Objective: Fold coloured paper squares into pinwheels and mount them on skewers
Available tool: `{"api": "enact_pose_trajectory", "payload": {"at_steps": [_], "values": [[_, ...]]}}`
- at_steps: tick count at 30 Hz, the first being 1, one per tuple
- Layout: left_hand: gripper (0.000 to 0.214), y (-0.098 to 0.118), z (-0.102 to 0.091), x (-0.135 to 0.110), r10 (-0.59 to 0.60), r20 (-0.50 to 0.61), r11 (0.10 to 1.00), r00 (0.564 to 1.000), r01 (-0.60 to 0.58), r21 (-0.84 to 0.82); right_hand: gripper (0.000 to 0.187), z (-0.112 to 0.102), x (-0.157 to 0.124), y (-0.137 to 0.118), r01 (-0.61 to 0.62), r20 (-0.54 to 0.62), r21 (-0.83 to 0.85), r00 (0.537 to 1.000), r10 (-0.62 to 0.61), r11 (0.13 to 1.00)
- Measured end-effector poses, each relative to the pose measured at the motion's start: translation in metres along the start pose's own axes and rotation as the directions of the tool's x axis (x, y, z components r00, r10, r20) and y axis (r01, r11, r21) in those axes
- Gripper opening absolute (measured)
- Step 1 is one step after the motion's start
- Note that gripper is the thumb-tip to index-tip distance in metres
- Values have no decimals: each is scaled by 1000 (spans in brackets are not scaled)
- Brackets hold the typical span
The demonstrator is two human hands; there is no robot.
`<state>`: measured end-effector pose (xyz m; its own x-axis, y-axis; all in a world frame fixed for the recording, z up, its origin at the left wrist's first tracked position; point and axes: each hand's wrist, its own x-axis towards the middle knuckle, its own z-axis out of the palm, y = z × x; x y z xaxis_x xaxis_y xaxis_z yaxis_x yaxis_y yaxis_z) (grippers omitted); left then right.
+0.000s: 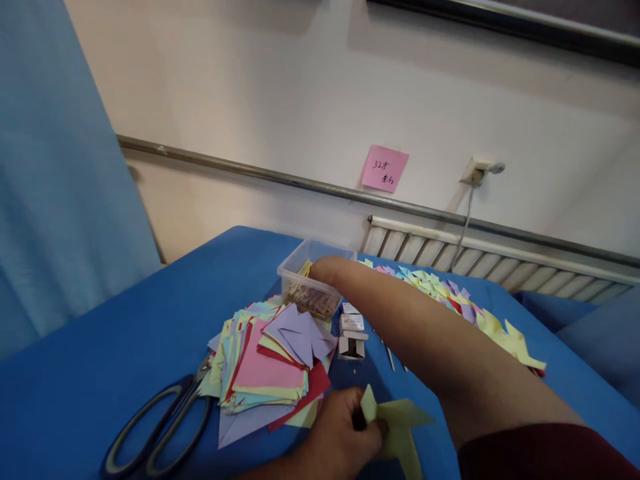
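My left grip [344, 430] pinches a yellow pinwheel [400, 437]. At my right grip [331, 270], its closure hidden, stands a clear box [290, 268].

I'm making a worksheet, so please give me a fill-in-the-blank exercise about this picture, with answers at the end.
1. The left hand holds a folded pinwheel made of ____.
2. The other hand, at the clear box of sticks, is the person's ____ one.
3. In the picture, the scissors lie to the ____ of the stacked sheets.
4. The cloth beneath them is ____.
Missing words: paper; right; left; blue.
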<state>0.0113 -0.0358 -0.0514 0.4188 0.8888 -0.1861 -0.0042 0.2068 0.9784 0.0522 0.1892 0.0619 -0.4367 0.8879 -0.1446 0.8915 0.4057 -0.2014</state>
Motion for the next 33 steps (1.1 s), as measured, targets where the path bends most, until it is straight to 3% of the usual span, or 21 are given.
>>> {"api": "enact_pose_trajectory", "payload": {"at_steps": [4, 9, 11, 14, 15, 16, 17, 18, 20, 24, 27, 33], "values": [[13, -1, 0, 0, 1, 27, 999, 1000, 0, -40, 15, -8, -1, 2, 99, -16, -117, 995, -102, 988], [10, -4, -2, 1, 0, 26, 998, 1000, 1, -55, 9, -29, -19, 5, 127, -219, -160, 962, -161, 979], [14, -1, -4, 1, 4, 36, 996, 999, -1, -86, 18, -37, -39, 5, 100, -351, -128, 926, -139, 987], [23, 8, -7, 0, 17, 65, 983, 998, -5, -186, 35, -38, -91, 5, 61, -568, 4, 821, -48, 998], [24, 11, -8, 0, 5, 49, 981, 999, 5, -195, 34, -34, -113, 6, 165, -703, 232, 710, 47, 959], [26, 15, -9, 1, -20, 15, 981, 1000, 23, -193, 31, -27, -137, 6, 296, -762, 431, 625, 168, 852], [28, 18, -10, 3, -51, -2, 979, 999, 50, -198, 27, -18, -160, 6, 397, -751, 577, 601, 273, 714], [30, 21, -11, 5, -80, -13, 975, 997, 75, -210, 23, -7, -183, 6, 454, -703, 686, 616, 355, 569], [34, 25, -11, 10, -118, -56, 970, 991, 103, -218, 21, 19, -220, 5, 478, -569, 822, 690, 447, 309], [32, 32, -4, 17, -91, -206, 982, 974, 54, -179, 29, 68, -255, 2, 380, -329, 924, 839, 434, -35], [29, 39, 5, 15, -39, -270, 991, 962, 2, -136, 38, 95, -257, 2, 284, -211, 948, 900, 381, -147], [27, 46, 19, 13, -26, -311, 981, 950, -36, -192, 45, 126, -258, 3, 153, -58, 950, 942, 332, -270]]}}
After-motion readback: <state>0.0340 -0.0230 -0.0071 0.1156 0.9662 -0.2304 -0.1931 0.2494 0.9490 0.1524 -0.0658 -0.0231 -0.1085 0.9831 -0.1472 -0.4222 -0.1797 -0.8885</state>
